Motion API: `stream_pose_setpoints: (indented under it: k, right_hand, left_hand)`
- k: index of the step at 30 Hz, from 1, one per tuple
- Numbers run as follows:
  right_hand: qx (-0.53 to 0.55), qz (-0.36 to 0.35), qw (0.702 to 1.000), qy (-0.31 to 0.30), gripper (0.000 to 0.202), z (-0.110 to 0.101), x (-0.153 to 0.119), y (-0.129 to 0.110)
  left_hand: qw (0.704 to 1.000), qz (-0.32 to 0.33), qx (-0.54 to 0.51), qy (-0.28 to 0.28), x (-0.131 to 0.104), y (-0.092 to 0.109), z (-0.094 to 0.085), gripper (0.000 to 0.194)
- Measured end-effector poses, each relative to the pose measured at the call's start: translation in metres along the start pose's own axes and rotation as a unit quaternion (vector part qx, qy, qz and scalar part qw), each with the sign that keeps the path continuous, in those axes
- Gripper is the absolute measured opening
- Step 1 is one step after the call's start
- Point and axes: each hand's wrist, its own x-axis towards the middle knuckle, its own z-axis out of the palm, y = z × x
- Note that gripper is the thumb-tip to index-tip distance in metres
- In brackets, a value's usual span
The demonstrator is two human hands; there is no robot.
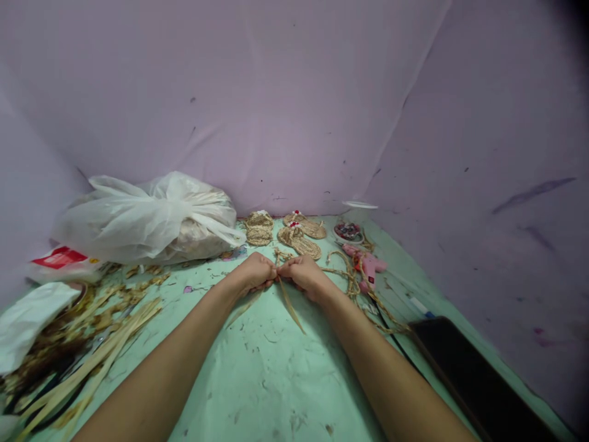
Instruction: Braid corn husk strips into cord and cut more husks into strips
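Note:
My left hand and my right hand meet over the middle of the green surface, thumbs nearly touching. Both are closed in a pinch on thin plant-fibre strands, whose loose ends hang down below the fingers. The exact spot where the strands cross is hidden by my fingertips. A braided cord lies just right of my right hand. Beyond my hands rest small woven slippers with red and white beads, and another woven pair to their left.
A tied white plastic bag fills the back left. Dry fibre strips and scraps cover the left side. At right are a pink glue gun, a bowl of beads and a dark flat object. Purple walls enclose the surface.

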Motion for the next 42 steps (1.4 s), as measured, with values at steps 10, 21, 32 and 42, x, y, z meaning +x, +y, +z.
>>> stream_pose_setpoints:
  k: [10, 21, 32, 42]
  right_hand:
    - [-0.01, -0.054, 0.998, 0.002, 0.016, 0.0, -0.002, 0.005]
    - [-0.121, -0.05, 0.991, -0.009, 0.015, -0.008, -0.002, 0.004]
    - [-0.264, -0.131, 0.955, 0.028, 0.014, -0.018, -0.014, -0.011]
    - [-0.507, -0.168, 0.842, 0.073, 0.024, 0.013, -0.048, -0.035]
  left_hand:
    - [0.999, 0.007, 0.028, 0.038, -0.001, -0.002, 0.003, 0.02]
    - [1.0, 0.001, -0.018, -0.01, 0.002, -0.005, 0.004, 0.009]
    - [0.997, -0.031, 0.001, 0.075, -0.005, 0.012, 0.013, 0.007]
    - [0.993, -0.081, -0.078, 0.03, 0.001, 0.005, 0.006, 0.018]
